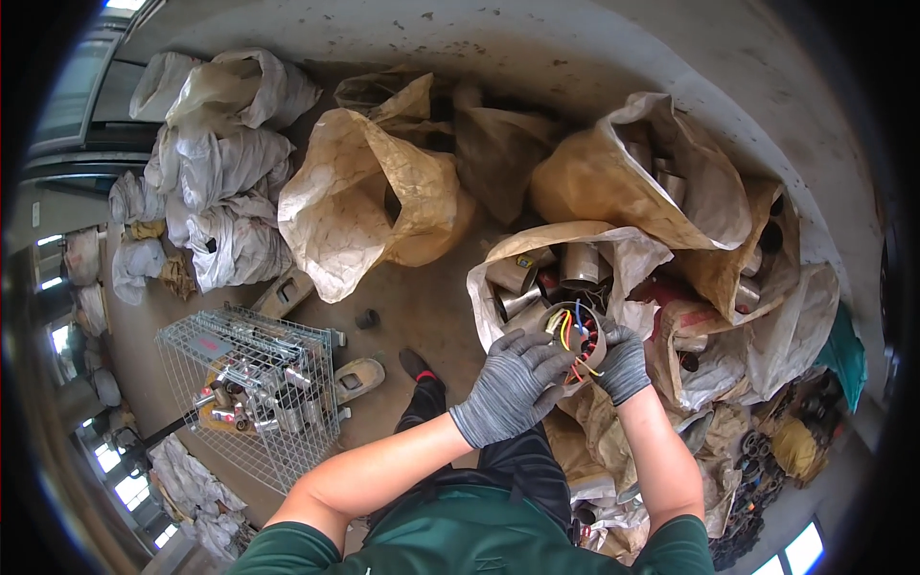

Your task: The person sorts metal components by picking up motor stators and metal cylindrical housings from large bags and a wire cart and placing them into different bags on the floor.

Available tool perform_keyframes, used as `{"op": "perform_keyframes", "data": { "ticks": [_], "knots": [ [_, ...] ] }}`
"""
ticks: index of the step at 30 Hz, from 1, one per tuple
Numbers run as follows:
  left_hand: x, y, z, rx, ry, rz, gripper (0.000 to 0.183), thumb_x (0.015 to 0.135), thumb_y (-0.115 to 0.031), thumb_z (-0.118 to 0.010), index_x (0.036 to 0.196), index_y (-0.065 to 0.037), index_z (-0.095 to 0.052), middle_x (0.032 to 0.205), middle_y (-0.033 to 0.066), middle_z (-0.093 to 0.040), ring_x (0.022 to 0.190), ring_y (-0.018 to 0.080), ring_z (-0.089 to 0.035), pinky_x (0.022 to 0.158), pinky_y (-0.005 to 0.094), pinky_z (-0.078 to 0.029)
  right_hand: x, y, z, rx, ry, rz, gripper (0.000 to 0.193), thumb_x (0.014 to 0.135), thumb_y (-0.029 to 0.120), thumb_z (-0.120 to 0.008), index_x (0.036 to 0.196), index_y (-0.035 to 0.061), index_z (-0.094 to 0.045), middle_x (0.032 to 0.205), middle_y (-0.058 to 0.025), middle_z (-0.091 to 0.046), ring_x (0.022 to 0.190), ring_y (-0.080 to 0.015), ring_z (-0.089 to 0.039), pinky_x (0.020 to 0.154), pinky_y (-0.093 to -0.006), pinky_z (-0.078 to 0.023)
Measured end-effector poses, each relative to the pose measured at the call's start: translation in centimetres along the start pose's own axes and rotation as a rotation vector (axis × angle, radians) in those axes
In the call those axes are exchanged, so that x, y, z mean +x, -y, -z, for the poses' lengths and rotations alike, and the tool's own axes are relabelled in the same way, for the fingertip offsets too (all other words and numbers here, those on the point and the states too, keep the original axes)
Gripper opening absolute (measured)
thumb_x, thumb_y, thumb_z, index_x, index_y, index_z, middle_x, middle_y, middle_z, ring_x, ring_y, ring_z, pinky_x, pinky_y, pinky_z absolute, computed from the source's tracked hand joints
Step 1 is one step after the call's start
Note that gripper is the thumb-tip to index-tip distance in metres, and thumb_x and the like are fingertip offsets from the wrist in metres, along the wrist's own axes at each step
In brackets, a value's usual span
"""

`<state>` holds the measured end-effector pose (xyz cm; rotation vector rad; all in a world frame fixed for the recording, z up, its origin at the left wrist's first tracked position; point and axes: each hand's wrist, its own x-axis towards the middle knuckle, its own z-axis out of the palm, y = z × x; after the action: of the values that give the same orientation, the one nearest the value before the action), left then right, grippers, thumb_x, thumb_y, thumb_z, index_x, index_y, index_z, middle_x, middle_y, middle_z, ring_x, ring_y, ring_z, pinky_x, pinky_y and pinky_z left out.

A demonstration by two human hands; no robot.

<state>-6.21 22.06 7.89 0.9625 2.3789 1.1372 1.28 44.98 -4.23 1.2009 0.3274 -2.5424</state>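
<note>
While in grip of both hands [516, 386] [625, 366], wire-filled cylinder [579, 337] mouth-up, long axis roughly upright.

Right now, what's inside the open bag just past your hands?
The sack holds shiny metal cylinders. Those cover what lies deeper; the wired part between left hand and right hand hides some too.

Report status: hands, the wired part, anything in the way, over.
Left hand at colored wires. Right hand holding wired cylinder. Open sack of metal parts close beyond.
</note>
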Motion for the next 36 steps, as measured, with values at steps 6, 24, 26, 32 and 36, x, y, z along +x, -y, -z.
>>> {"op": "perform_keyframes", "data": {
  "ticks": [6, 24, 26, 32, 36],
  "knots": [
    [-3.5, 2.3, 0.3, -0.129, -0.224, 0.233, 0.043, 0.079, -0.007, -0.073, 0.120, -0.011, -0.060, 0.089, 0.0110, -0.066, 0.086, 0.0320, -0.063, 0.092, 0.0472, -0.042, 2.1, -2.8, -2.0, -0.070, -0.087, -0.240, 0.070, 0.069, 0.009, -0.050, 0.138, -0.0009, -0.051, 0.132, -0.0250, -0.057, 0.120, -0.0455, -0.056, 0.103, -0.0652, -0.045],
    [-18.5, 7.7, 3.3, -0.843, -0.468, 0.831, 0.058, 0.093, -0.001, -0.057, 0.147, -0.006, -0.038, 0.136, 0.0123, -0.050, 0.122, 0.0204, -0.052, 0.106, 0.0333, -0.042, 22.4, 1.6, -3.0, -1.707, -0.538, 0.103, 0.037, 0.098, 0.030, -0.053, 0.130, 0.0122, -0.061, 0.108, -0.0129, -0.068, 0.088, -0.0240, -0.065, 0.074, -0.0373, -0.053],
    [-20.2, 7.9, 3.4, -0.857, -0.484, 0.903, 0.062, 0.090, 0.002, -0.055, 0.149, -0.005, -0.036, 0.139, 0.0132, -0.049, 0.126, 0.0228, -0.051, 0.110, 0.0348, -0.039, 25.4, 0.8, -2.6, -2.055, -0.601, 0.129, 0.039, 0.098, 0.031, -0.052, 0.131, 0.0122, -0.060, 0.114, -0.0137, -0.066, 0.095, -0.0252, -0.063, 0.081, -0.0385, -0.050],
    [-24.3, 9.2, 2.6, -0.739, -0.521, 0.973, 0.064, 0.086, 0.008, -0.051, 0.147, -0.006, -0.039, 0.137, 0.0133, -0.050, 0.125, 0.0234, -0.052, 0.111, 0.0347, -0.039, 28.5, -1.6, 0.9, -2.516, -0.478, 0.328, 0.045, 0.099, 0.034, -0.049, 0.137, 0.0121, -0.058, 0.131, -0.0163, -0.061, 0.117, -0.0288, -0.058, 0.102, -0.0421, -0.044],
    [-26.0, 9.7, 2.2, -0.756, -0.515, 1.033, 0.063, 0.086, 0.008, -0.052, 0.147, -0.006, -0.040, 0.135, 0.0136, -0.051, 0.123, 0.0234, -0.053, 0.109, 0.0344, -0.040, 24.2, -1.6, 2.2, -2.618, -0.342, 0.259, 0.051, 0.098, 0.034, -0.046, 0.142, 0.0082, -0.054, 0.149, -0.0161, -0.050, 0.141, -0.0311, -0.042, 0.120, -0.0417, -0.029]
  ]
}}
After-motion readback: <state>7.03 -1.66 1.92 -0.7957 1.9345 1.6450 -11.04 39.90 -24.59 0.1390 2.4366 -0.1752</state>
